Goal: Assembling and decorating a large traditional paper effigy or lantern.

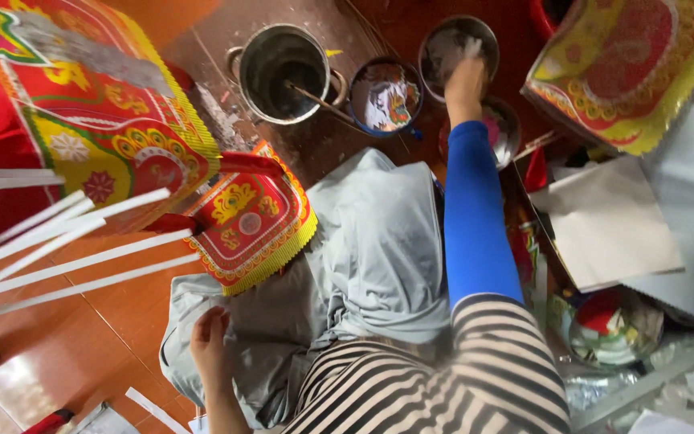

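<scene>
Head view, right hand: the right hand [466, 76], on a blue-sleeved arm, reaches into the grey bowl [457, 48] at the floor's far edge; fingers dipped in, grip hidden, cannot tell.
Left hand: the left hand [209, 337] rests loosely curled on grey cloth [371, 249] over the lap, holding nothing.
Nearby: steel pot [284, 72] with a stick, red-yellow paper piece [251, 213].
Step, judged: taking up paste.
Next calls for: a measured dab, carried carefully to the paper.

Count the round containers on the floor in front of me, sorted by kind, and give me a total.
Tall steel pot with a stick in it: 1
Blue-rimmed bowl: 1
Metal bowls: 2, one under the right hand, one beside the blue sleeve
Total: 4
</scene>
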